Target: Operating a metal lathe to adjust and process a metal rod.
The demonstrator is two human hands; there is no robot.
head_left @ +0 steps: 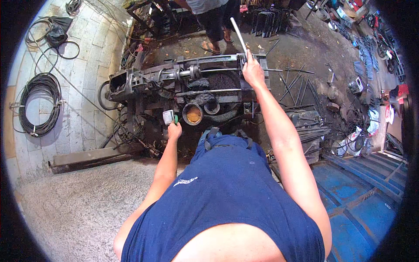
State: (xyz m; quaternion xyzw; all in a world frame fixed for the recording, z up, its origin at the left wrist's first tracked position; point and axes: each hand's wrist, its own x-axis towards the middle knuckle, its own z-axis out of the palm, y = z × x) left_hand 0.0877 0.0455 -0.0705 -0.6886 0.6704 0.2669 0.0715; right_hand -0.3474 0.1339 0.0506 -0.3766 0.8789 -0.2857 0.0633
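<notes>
Over the greasy black machine (183,87), the person's right hand (253,72) is closed round a long pale lever (238,35) at its far edge, while the left hand (174,130) grips a small grey control box (168,117) near a rusty tin (192,113).

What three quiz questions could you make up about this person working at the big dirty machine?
1. True or false: the right hand grips a long pale metal bar that sticks up from the dark greasy metal machine.
2. What does the left hand hold?
A. a small grey box-shaped tool with a green part
B. a red bucket
C. a coil of cable
3. Fill in: the black coiled cable lies on the pale tiled floor to the person's ____.

Key:
1. True
2. A
3. left
</notes>
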